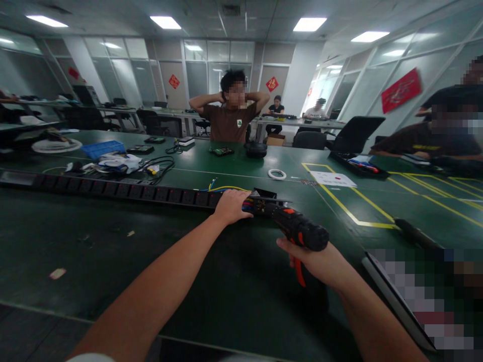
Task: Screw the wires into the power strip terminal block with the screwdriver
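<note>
A long black power strip with a row of sockets lies across the green table. My left hand is closed around it near its right end, where coloured wires show inside the opened end. In my right hand is a black and orange cordless screwdriver, gripped by its handle. Its front end points at the power strip's open end; whether the tip touches a screw I cannot make out. A yellow and a blue wire stick up behind the strip, beside my left hand.
Behind the strip lie a blue basket, black cables, a roll of white tape, a black case and a paper sheet. Yellow tape marks the table's right side. A person sits opposite; others are at right.
</note>
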`<state>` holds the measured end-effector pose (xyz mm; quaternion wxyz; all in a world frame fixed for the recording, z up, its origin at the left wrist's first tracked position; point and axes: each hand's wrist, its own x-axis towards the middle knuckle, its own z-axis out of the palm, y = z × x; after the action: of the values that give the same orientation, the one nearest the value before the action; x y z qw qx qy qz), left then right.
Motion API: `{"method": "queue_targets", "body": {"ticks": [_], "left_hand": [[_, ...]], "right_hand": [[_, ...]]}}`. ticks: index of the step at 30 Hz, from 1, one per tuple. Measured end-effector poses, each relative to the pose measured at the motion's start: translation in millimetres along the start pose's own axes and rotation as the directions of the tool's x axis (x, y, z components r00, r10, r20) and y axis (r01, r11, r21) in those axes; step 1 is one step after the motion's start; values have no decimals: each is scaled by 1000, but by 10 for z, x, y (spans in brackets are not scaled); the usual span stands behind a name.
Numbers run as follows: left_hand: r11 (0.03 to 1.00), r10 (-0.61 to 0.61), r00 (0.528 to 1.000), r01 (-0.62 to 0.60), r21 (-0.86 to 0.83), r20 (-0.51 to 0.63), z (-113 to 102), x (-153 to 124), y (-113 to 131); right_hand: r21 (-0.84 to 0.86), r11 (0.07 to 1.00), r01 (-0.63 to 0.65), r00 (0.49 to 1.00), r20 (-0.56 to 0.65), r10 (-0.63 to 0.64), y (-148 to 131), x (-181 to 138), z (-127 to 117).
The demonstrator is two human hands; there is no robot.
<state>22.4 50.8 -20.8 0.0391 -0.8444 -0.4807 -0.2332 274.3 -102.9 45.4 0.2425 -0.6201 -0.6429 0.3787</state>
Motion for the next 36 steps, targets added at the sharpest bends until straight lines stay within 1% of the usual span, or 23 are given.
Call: {"method": "queue_targets", "body": {"ticks": [4,10,14,20,26,29,32,34,36], "left_hand": [[1000,7,1000,-7,-23,-13,-9,5,4],[1000,6,1000,-7,-22,-31,9,-8,-6],[1000,12,999,-13,-11,-50,3,-18,4],[999,46,997,-44,26,-59,24,-14,3],[999,15,1000,-14,52,-13,11,-19,17],[998,2,1000,-3,65,22,-13,-23,23],[997,-27,999,24,76,47,-60,-45,40],[995,-47,998,42,92,51,-131,-81,100],[991,-91,996,90,96,5,-238,-142,235]], "right_hand": [[90,996,10,1000,25,-12,24,2,-15],[161,987,3,999,50,-11,44,16,-40],[126,992,4,999,47,-10,41,6,-45],[77,997,15,1000,5,-15,36,-41,-68],[75,997,18,999,-40,-15,46,-87,-54],[12,1000,28,996,-84,-27,75,-134,-19],[-46,999,18,990,-137,-24,110,-169,21],[-67,998,20,986,-164,-31,125,-174,38],[-95,995,18,982,-184,-35,128,-171,43]]}}
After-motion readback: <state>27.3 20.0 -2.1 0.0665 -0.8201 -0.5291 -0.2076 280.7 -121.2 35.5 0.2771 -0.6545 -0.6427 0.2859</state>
